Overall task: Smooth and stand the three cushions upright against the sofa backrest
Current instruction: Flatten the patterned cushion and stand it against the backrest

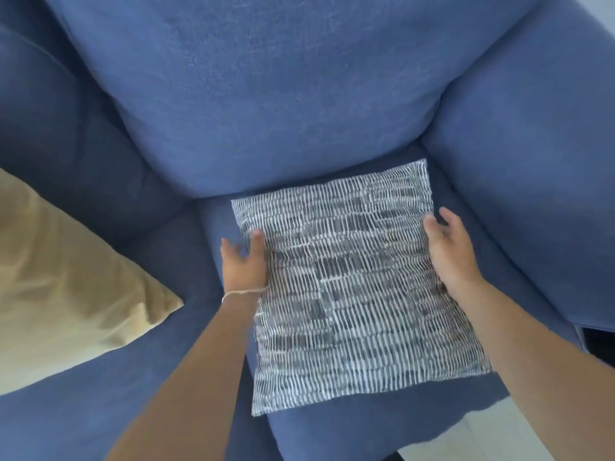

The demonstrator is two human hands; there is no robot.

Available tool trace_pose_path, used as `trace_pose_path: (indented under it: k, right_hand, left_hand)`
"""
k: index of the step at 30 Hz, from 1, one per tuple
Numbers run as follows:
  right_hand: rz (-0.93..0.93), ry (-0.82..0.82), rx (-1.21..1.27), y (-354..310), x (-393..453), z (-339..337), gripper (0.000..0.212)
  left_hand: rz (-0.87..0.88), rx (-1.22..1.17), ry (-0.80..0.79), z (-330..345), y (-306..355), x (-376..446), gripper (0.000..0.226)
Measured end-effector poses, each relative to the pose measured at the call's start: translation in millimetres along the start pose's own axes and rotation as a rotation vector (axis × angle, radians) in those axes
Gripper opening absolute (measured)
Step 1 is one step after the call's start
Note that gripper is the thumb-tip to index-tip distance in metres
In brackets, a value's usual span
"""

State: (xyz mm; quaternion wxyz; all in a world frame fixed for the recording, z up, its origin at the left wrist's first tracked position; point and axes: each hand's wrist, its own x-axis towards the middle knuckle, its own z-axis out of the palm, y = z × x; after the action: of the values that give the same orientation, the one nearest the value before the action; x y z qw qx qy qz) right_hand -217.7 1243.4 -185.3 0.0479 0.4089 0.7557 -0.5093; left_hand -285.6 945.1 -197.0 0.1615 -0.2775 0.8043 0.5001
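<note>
Flat on the blue sofa seat (332, 437) lies the black-and-white patterned cushion (349, 287), between both hands. No writing is readable on it. Left hand (244, 261) is spread at its left edge, thumb touching the fabric; right hand (449, 251) is spread at its right edge, gripping nothing. Well left of the fingers lies a beige cushion (66, 277).

— What colour was the sofa (266, 94)?
— Blue all over: seat, backrest and arm alike.
— And the cushion (349, 287) near the seat's right edge?
— White, covered in rows of short black and grey dashes.
— The other cushion (66, 277), at the left edge?
— Plain pale yellow-beige, no pattern.
</note>
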Motion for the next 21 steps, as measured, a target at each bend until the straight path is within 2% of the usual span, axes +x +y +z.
trace_pose_path:
  k: [2,4,8,10,14,18,21]
  right_hand:
    - [0.138,0.021,0.131,-23,15,4,0.068]
    - [0.189,0.039,0.164,-38,28,4,0.073]
    - [0.143,0.018,0.169,-63,37,-5,0.086]
    - [0.074,0.018,0.198,-72,40,-9,0.078]
    - [-0.097,0.011,0.292,-90,38,-16,0.076]
    - [-0.258,0.064,0.410,-122,34,-28,0.054]
    - [-0.377,0.107,0.464,-155,37,-39,0.060]
  left_hand:
    - [-0.173,-0.133,0.029,3,22,9,0.081]
    - [-0.203,-0.246,0.018,0,33,19,0.059]
    - [-0.192,-0.303,-0.100,-11,47,22,0.076]
    - [-0.146,-0.356,-0.111,-17,54,21,0.069]
    - [-0.065,-0.543,-0.074,-32,68,13,0.037]
    - [0.113,-0.639,-0.090,-56,104,5,0.027]
    - [0.277,-0.653,-0.113,-75,139,4,0.025]
